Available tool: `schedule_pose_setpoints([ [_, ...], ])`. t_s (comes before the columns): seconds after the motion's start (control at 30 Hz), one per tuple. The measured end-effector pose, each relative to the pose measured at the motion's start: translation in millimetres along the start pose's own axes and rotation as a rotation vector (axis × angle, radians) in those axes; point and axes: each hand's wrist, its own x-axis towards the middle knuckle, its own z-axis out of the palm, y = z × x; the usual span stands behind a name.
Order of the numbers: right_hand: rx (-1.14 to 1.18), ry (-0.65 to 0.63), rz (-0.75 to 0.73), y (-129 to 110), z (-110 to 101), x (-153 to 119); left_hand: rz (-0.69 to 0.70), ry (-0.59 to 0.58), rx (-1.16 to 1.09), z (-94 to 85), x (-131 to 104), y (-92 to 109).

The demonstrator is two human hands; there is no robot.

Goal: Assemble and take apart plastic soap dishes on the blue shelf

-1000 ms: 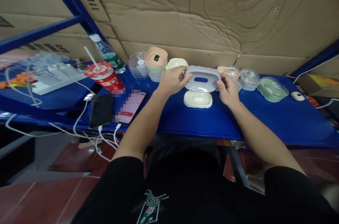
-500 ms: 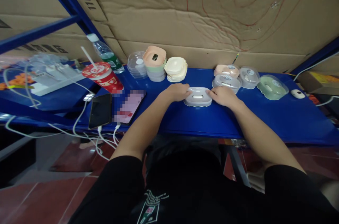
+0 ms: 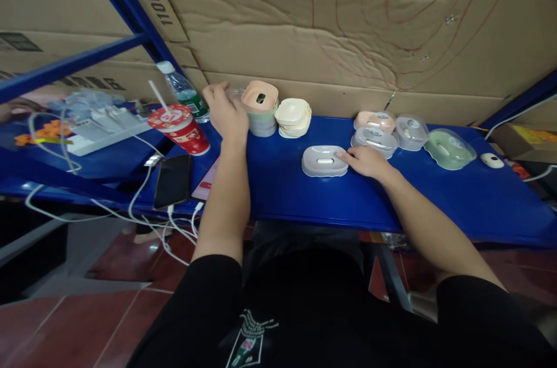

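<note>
In the head view, a light grey oval plastic box (image 3: 321, 168) with a slotted top sits on the blue table before me. My right hand (image 3: 366, 161) grips its right end, the thumb on the rim. My left hand (image 3: 228, 115) is stretched out over a stack of clear plastic lids (image 3: 236, 93), mostly hiding them; its fingers look spread. Whether they touch the lids cannot be made out. Right beside that hand rises a stack of slotted trays, a peach tray (image 3: 260, 93) on top of green and grey ones. Several cream dishes (image 3: 293, 115) are piled next to it.
Lidded boxes in peach (image 3: 374, 120), grey (image 3: 411, 131) and green (image 3: 449, 147) stand at right, near a small white device (image 3: 492, 160). At left are a red cup (image 3: 185, 131), a water bottle (image 3: 190, 97), a dark phone (image 3: 173, 181) and white cables. Cardboard (image 3: 270, 49) walls the back.
My left hand has let go of the grey box's left end and moved left to the clear lids. My right hand stays on the box. The view has shifted slightly.
</note>
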Motion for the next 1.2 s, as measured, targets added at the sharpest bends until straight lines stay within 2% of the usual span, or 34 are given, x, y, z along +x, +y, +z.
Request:
schedule_pose_setpoints([
  [0.13, -0.014, -0.041, -0.001, -2, -2, 0, -0.168, -0.208, 0.141, 4.0, 5, -15],
  [0.2, -0.028, -0.051, 0.000, -3, -3, -1, -0.206, -0.317, 0.194, 9.4, 6, -20],
  [0.27, -0.034, -0.054, -0.004, -4, -4, -1, -0.207, -0.359, 0.204, 14.8, 8, -26],
  [0.43, -0.023, -0.058, -0.011, -5, -4, -2, -0.185, -0.287, 0.135, 24.1, 9, -38],
  [0.77, 0.003, -0.045, -0.023, -5, -3, -3, -0.269, -0.104, -0.021, 33.6, 13, -46],
  [1.0, 0.030, -0.044, -0.032, -8, -4, -4, -0.210, -0.058, -0.071, 37.5, 13, -49],
  [1.1, 0.045, -0.057, -0.044, -8, -3, -4, -0.213, -0.065, -0.085, 36.7, 13, -48],
  [1.2, 0.062, -0.067, -0.052, -6, -3, -3, -0.225, -0.015, -0.104, 33.4, 14, -44],
])
